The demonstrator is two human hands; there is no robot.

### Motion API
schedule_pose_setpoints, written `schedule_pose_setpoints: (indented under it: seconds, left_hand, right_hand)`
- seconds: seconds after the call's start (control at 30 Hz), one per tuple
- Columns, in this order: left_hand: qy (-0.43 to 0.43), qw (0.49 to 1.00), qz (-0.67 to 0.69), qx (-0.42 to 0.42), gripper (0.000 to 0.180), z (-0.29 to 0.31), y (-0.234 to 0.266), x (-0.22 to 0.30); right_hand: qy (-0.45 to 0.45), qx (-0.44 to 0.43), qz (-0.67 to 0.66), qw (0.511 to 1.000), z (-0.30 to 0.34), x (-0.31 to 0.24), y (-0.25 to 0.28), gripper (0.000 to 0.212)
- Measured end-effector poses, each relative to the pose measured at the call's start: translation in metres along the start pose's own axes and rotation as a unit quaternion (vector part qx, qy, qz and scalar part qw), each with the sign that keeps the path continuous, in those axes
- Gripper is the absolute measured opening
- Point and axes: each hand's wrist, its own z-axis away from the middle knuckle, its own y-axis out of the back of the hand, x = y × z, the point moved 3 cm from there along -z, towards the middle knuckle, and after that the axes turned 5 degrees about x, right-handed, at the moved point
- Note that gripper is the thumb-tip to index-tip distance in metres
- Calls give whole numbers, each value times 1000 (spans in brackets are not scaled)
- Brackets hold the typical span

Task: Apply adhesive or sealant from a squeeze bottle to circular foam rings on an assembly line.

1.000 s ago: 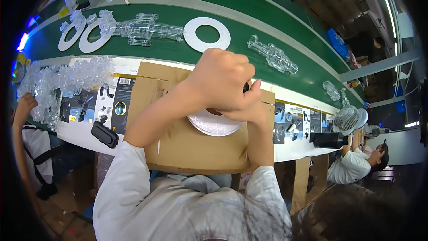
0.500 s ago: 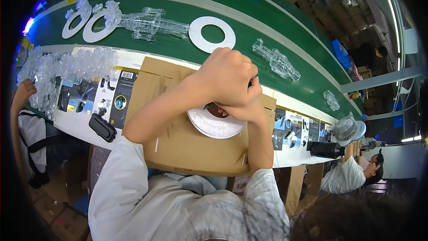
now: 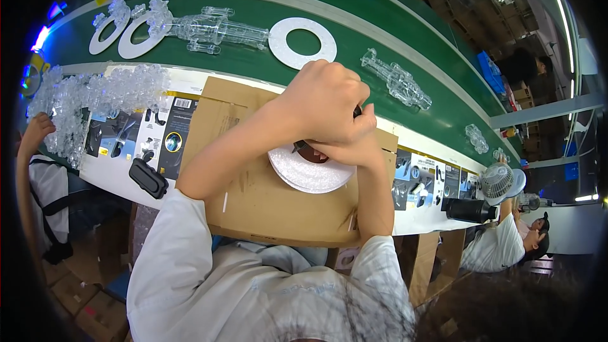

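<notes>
A white flat ring (image 3: 310, 176), seemingly more than one layer thick, lies on a brown cardboard sheet (image 3: 285, 212) in front of me. My left hand (image 3: 326, 101) is closed in a fist above its far part, gripping a dark tool; the tool's black end (image 3: 358, 111) shows by the thumb side. A dark pointed piece shows below the fist, over the ring's hole. My right hand (image 3: 347, 150) is bent across the ring's right side, partly under the left, with fingertips curled at the hole. The tool's kind is hidden.
On the green belt (image 3: 244, 66) lie white rings (image 3: 303, 43) and clear plastic-wrapped parts (image 3: 399, 85). Bagged parts (image 3: 126, 92) are heaped at left, near another person's hand (image 3: 39, 128). A black case (image 3: 148, 178), a black cylinder (image 3: 470, 210) and a small fan (image 3: 497, 182) stand around.
My left fist has turned slightly, and the dark tool's black end now shows more. The ring has shifted slightly. The whole view has moved a little.
</notes>
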Motion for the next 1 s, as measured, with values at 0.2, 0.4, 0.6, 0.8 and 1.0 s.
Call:
schedule_pose_setpoints:
  seconds: [0.2, 0.4, 0.6, 0.8, 1.0]
  left_hand:
    - [-94, 995, -38, -2, 25, -1, 6, 6]
    - [-114, 992, -45, 7, 22, 1, 1, 5]
    - [-111, 993, -45, 19, 17, 2, -1, 5]
    - [-114, 992, -40, 20, 17, 1, 1, 7]
    - [-112, 992, -50, 14, 17, 1, 0, 4]
  right_hand:
    - [-12, 15, -31, 999, 1, -4, 10, 55]
    - [-79, -82, -10, 993, -1, -10, 8, 64]
    - [-95, -58, -35, 993, -2, -17, 8, 85]
    - [-31, -14, -89, 995, -3, -26, 6, 31]
    - [-43, -4, -80, 996, -3, -18, 7, 33]
